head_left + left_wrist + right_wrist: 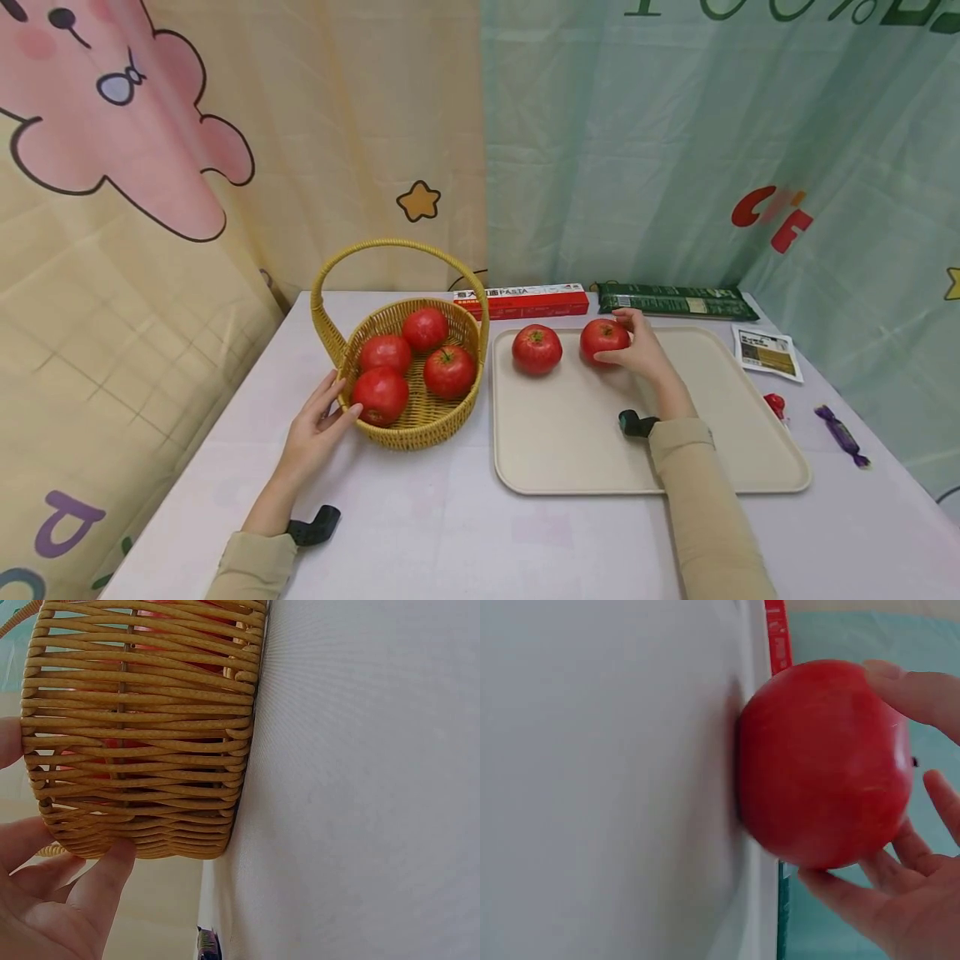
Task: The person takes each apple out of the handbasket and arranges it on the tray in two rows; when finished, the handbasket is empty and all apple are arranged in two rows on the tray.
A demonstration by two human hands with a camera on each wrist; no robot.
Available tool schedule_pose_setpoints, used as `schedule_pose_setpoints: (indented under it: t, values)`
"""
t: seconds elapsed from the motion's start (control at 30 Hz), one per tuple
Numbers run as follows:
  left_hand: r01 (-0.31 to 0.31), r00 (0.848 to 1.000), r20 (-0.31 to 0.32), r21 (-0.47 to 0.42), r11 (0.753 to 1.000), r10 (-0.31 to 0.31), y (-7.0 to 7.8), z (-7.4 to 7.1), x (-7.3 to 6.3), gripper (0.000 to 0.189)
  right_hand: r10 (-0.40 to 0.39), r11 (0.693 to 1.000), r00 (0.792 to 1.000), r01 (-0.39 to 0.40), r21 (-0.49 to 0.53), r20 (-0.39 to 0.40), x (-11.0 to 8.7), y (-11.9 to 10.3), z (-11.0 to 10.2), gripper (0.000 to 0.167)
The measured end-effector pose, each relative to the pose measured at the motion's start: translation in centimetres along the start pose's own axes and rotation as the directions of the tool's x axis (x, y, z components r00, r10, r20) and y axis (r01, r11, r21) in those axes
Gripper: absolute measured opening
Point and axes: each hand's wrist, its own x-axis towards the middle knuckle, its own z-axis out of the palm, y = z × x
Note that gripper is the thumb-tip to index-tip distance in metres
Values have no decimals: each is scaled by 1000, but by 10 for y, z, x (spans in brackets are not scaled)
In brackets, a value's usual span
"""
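Note:
My right hand (642, 350) grips a red tomato (602, 340) near the back of the beige tray (570, 450). In the right wrist view its thumb and fingers lie on opposite sides of the tomato (821, 765), low over the tray. A second tomato (537, 349) sits on the tray just to its left. My left hand (313, 433) rests on the near left side of a yellow woven basket (420, 437), fingers spread along the rim and outer wall. Inside the basket lie several tomatoes (450, 372); its tall handle (397, 243) arches above them.
Behind the tray lie a red and white pasta box (525, 302) and a long green packet (675, 302). To the tray's right are a small white packet (767, 354), a red wrapped candy (776, 406) and a purple wrapped candy (842, 435). Printed curtains (600, 167) hang behind the table.

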Motion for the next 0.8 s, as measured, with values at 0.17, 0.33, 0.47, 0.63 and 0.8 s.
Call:
schedule_pose_setpoints:
  t: [0.17, 0.33, 0.47, 0.63, 0.8]
  values:
    - [0, 1000, -2, -6, 1000, 0, -1, 0, -1, 61, -84, 995, 994, 87, 38, -71, -11, -46, -5, 76]
    - [0, 1000, -6, -10, 1000, 0, -1, 0, -1, 60, -267, 925, 961, 278, 260, -77, -29, -113, 5, 63]
    - [-3, 1000, -11, -20, 1000, 2, 1, -1, -1, 60, -401, 839, 916, 360, 407, 17, -42, -157, 31, 54]
    - [1, 1000, -8, -34, 999, -1, 2, -1, -2, 60, -476, 818, 863, 364, 446, 170, -43, -183, 76, 49]
    - [-5, 1000, -5, -45, 999, 4, 2, 1, -2, 60, -479, 850, 821, 347, 396, 310, -34, -179, 123, 53]
